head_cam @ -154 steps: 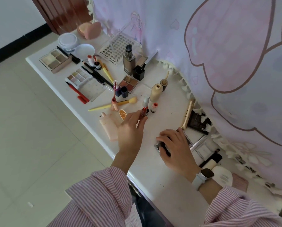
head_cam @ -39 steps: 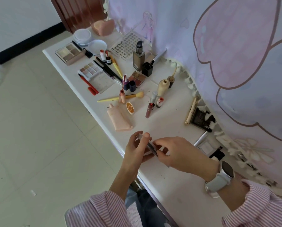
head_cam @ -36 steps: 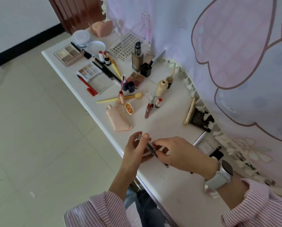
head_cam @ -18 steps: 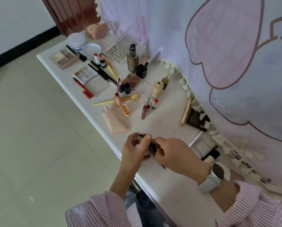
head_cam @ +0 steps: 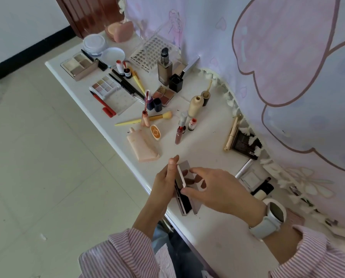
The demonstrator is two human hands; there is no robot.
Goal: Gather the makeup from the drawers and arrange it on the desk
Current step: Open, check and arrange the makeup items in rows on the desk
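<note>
Both hands meet over the near edge of the white desk (head_cam: 223, 237), each gripping a small hinged compact palette (head_cam: 184, 199) part-opened between them: the left hand (head_cam: 166, 181) clasps its left side with fingers curled round the edge, the right hand (head_cam: 219, 189) pinches the mirrored lid. From the palette, a peach tube (head_cam: 142, 146) lies at eleven o'clock, a black box (head_cam: 245, 144) at two o'clock, a yellow brush (head_cam: 143, 119) at eleven beyond the tube, and a dark red lip gloss (head_cam: 180, 131) at twelve.
</note>
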